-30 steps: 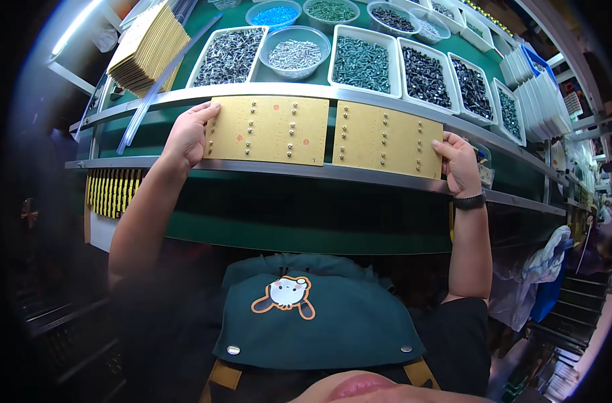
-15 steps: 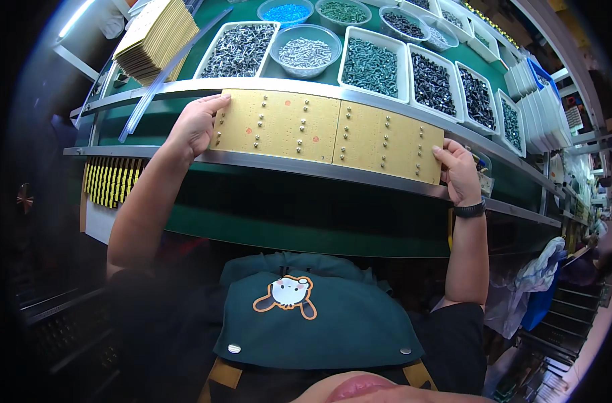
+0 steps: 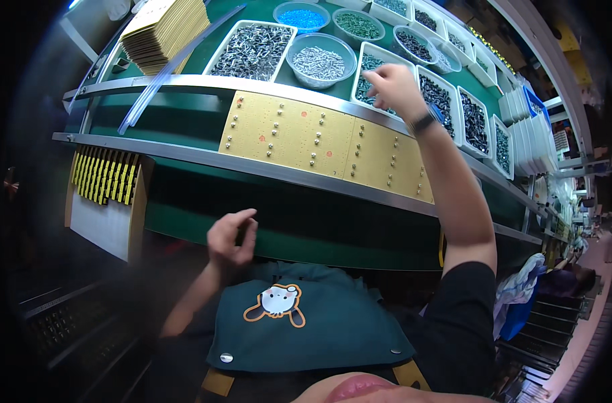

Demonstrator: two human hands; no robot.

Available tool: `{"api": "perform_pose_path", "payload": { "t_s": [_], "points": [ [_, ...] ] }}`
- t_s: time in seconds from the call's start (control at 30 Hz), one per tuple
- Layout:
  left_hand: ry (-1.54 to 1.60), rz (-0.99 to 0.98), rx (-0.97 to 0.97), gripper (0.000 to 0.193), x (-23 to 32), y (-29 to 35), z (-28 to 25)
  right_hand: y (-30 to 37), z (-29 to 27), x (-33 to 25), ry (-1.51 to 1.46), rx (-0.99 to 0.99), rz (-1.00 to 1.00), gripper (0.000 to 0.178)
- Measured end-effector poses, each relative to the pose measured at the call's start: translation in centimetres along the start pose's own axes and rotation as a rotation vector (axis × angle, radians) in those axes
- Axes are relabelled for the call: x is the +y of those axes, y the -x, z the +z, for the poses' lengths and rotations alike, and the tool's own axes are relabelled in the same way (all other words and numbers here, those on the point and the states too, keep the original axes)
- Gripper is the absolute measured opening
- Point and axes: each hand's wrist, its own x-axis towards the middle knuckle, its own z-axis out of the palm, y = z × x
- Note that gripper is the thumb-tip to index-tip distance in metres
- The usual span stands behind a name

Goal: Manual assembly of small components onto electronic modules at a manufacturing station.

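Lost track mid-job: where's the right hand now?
Head view, upper right: the right hand reaches over a white tray of dark parts, just beyond the tan boards.

right hand (image 3: 391,86) over parts tray (image 3: 376,70), left hand (image 3: 232,236) low

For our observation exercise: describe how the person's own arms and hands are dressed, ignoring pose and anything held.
Both hands are bare, without gloves. The right hand has a dark wristband at the wrist, and a short black sleeve covers the upper arm. The left hand and its forearm show no band or sleeve.
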Motion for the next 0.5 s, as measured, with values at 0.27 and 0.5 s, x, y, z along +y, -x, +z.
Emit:
{"api": "perform_pose_path", "payload": {
  "t_s": [0.27, 0.5],
  "points": [
    [-0.185, 0.095, -0.043, 0.021, -1.5, 1.8, 0.3, -7.8, 5.4, -3.9, 0.158, -0.14, 0.368, 0.024],
    [-0.17, 0.192, -0.02, 0.022, -1.9, 2.2, 0.0, -5.0, 4.5, -4.8, -0.459, 0.067, 0.404, 0.026]
  ]
}}
